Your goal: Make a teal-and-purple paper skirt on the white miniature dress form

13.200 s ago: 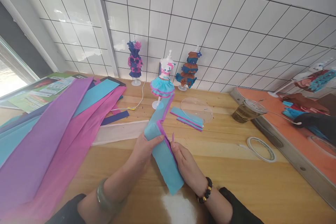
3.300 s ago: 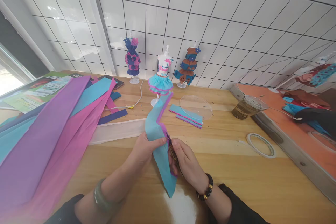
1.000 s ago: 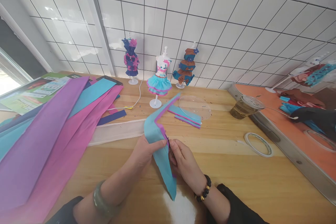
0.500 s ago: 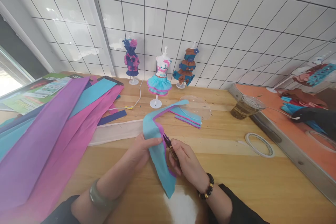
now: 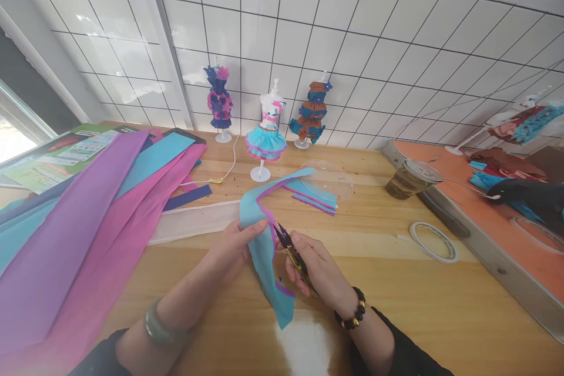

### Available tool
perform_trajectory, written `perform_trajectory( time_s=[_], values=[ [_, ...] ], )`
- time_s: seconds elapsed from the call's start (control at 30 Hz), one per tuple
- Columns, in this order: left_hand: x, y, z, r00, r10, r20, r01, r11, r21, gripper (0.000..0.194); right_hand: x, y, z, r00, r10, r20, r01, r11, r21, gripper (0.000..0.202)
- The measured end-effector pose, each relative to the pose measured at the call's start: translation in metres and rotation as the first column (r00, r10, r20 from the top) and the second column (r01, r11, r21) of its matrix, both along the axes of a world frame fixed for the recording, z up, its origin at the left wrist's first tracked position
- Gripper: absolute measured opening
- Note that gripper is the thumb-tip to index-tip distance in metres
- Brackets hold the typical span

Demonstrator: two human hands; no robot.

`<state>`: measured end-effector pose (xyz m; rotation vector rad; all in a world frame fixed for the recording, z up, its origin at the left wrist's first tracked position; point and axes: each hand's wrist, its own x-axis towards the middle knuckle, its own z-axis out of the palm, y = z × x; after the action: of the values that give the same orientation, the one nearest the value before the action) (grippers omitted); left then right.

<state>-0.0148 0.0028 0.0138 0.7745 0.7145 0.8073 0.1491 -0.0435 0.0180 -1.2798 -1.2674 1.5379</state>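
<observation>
A long blue strip with a purple edge hangs from my left hand, its thumb pressed on top near the purple edge. My right hand is closed around small dark thread snips. The snips' blades point up and left, close to the purple edge just right of my left thumb. The strip's far end lies curved on the table beside folded blue and purple pieces. Part of my left hand's fingers is hidden behind the strip.
Three small dressed mannequins stand along the tiled wall. Purple, blue and pink fabric covers the left side. At right are a lidded cup, a tape roll and an orange surface with fabric.
My right hand and the snips have moved slightly right and down, away from the strip's edge. My left thumb has shifted a little up and left.
</observation>
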Motion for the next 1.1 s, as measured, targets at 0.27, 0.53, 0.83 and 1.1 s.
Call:
perform_trajectory(
  time_s=[0.27, 0.53, 0.83, 1.1],
  values=[
    [-0.0020, -0.0013, -0.0013, 0.998, -0.002, 0.057, 0.005, 0.999, -0.043, 0.017, 0.0011, -0.0018, 0.0014, 0.999, 0.033, -0.031, -0.031, 0.998, 0.062, 0.042],
    [-0.0036, -0.0003, 0.0025, 0.993, -0.043, 0.107, 0.050, 0.997, -0.060, 0.020, 0.0042, -0.0010, 0.0014, 0.995, -0.054, 0.081, 0.040, 0.986, 0.164, 0.030],
    [-0.0045, -0.0037, 0.0050, 0.997, -0.016, 0.076, 0.032, 0.976, -0.215, 0.031, -0.0033, -0.0035, 0.0057, 0.986, 0.020, 0.165, -0.049, 0.984, 0.174, 0.026],
    [-0.0033, -0.0007, 0.0044, 0.999, -0.015, 0.039, 0.025, 0.966, -0.257, 0.043, -0.0040, -0.0034, 0.0000, 0.966, -0.059, 0.250, -0.007, 0.966, 0.257, 0.027]
  ],
)
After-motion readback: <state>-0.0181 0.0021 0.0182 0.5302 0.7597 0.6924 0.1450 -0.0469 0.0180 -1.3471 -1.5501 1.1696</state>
